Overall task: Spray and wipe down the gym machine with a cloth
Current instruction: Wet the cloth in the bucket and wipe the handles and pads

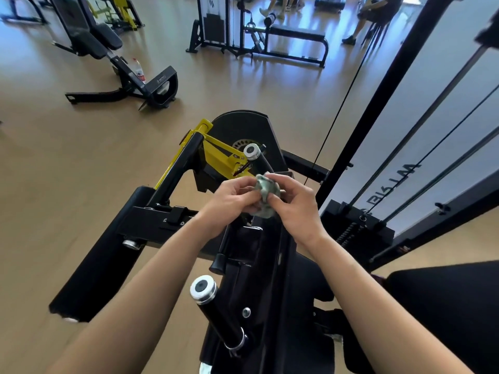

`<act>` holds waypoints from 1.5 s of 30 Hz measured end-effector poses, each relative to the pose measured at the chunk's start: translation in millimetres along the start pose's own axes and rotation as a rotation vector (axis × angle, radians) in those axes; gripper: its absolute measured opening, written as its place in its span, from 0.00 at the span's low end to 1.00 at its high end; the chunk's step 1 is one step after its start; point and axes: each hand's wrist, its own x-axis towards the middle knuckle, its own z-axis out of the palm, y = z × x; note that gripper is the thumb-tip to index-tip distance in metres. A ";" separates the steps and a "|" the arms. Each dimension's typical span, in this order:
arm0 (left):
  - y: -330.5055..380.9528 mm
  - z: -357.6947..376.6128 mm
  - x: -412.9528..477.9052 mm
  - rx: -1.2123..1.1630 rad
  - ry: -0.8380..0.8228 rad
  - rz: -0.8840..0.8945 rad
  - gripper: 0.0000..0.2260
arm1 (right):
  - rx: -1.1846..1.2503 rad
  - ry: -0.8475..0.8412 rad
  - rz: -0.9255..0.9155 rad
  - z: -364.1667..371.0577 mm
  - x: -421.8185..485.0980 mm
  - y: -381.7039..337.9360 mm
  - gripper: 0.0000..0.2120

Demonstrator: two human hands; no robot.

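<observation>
Bunching the small grey-green cloth [266,195] above the black gym machine [251,265], the left hand [229,203] and right hand [294,203] pinch it with curled fingers, probably refolding it before wiping.

Gym: weight benches [89,36], cable machine [256,31], wood-look floor [81,157].

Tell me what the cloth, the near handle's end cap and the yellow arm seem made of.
Cloth: soft woven fabric, grey-green, matte; it crumples in folds.
End cap: likely polished metal; bright ring with sharp highlights around a black centre.
Yellow arm: probably painted steel; flat rigid faces, glossy even colour.
</observation>
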 end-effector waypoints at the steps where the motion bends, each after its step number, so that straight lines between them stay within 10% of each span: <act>1: 5.3 -4.2 -6.0 0.041 -0.057 -0.005 0.11 | 0.036 -0.014 0.005 -3.5 -6.4 -0.9 0.18; 11: 90.3 3.5 -63.2 0.512 -0.317 0.017 0.14 | 0.358 -0.028 -0.046 -18.4 -57.4 -21.5 0.10; 17: 86.6 61.6 -87.1 0.896 -0.055 0.192 0.10 | 0.431 -0.092 -0.046 -40.3 -89.4 -11.8 0.10; 36: -65.9 178.7 -153.2 0.378 0.358 -0.058 0.14 | 0.416 -0.025 0.570 -128.5 -174.5 85.5 0.16; 45: -131.7 211.1 -232.6 -0.089 0.449 -0.379 0.08 | 0.119 -0.179 0.509 -120.3 -195.3 74.0 0.05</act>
